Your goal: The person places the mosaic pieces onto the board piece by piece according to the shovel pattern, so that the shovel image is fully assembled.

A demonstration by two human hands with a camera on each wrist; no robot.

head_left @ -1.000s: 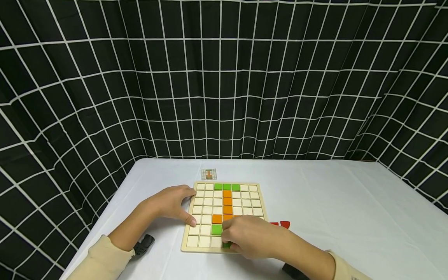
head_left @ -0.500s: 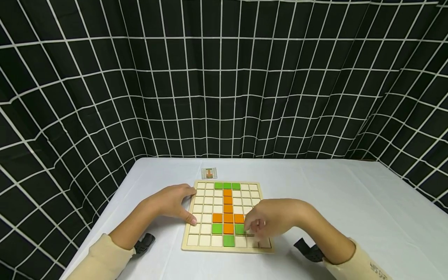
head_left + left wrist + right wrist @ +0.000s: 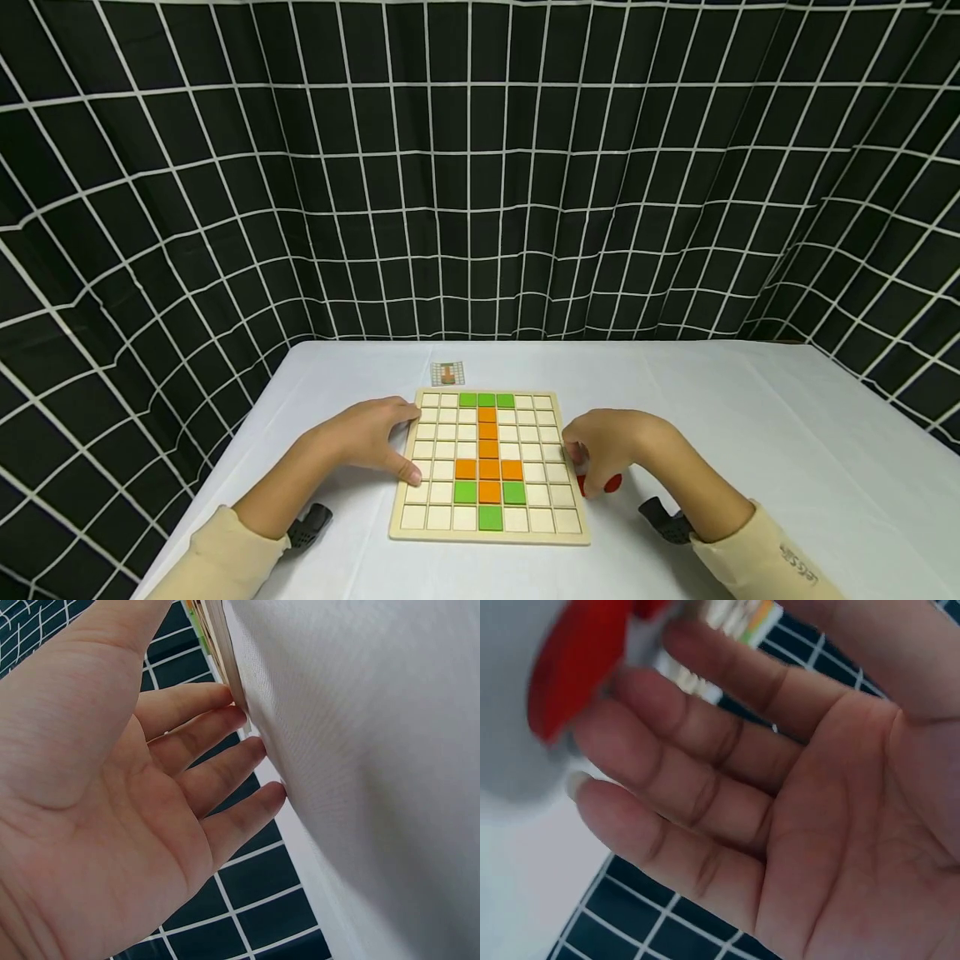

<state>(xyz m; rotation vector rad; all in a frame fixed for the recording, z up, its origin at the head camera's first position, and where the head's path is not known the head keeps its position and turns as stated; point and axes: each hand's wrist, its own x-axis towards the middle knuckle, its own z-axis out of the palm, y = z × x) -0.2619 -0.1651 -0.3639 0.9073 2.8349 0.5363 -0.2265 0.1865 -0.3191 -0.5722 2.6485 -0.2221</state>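
Observation:
A wooden grid board (image 3: 543, 496) lies on the white table, with orange tiles (image 3: 488, 469) and green tiles (image 3: 491, 518) set in its squares. My left hand (image 3: 366, 435) rests at the board's left side, thumb on the edge; its fingers are nearly straight in the left wrist view. Just off the right edge, my right hand (image 3: 615, 442) reaches down over red pieces (image 3: 613, 483), partly hidden beneath it. Loosely bent fingers in the right wrist view lie close to a red piece (image 3: 581, 667), with no grip visible.
A small printed card (image 3: 447, 373) with a grid pattern lies behind the board. White cloth covers the table (image 3: 750, 417). A black curtain (image 3: 495, 183) with white grid lines hangs around its back and sides.
My right hand has left the lower middle of the board and moved right to the red pieces. A green tile shows where it was. The left hand stays in place.

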